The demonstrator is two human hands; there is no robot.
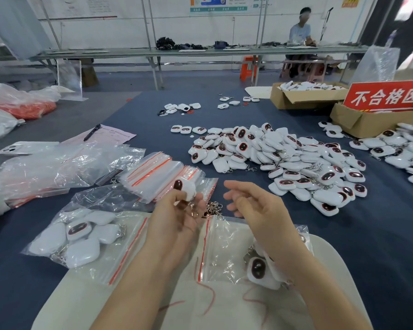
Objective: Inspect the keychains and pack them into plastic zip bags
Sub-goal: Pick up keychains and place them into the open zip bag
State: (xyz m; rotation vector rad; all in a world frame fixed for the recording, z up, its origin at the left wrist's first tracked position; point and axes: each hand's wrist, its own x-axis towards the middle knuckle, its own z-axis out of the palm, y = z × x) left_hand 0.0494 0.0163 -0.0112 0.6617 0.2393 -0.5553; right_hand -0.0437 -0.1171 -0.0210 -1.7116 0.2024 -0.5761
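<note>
L hand (177, 215) pinched white keychain (187, 186); R hand (253, 206) loose, empty. Best: turn it, check dark face, then drop into zip bag (227, 248) at 5 o'clock.

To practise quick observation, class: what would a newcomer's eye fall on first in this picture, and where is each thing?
First, the big heap of white keychains spread over the blue table right of centre. Next, the red sign on a cardboard box at the far right edge. Close in, the left hand holds one keychain, while the right hand is open beside it.
</note>
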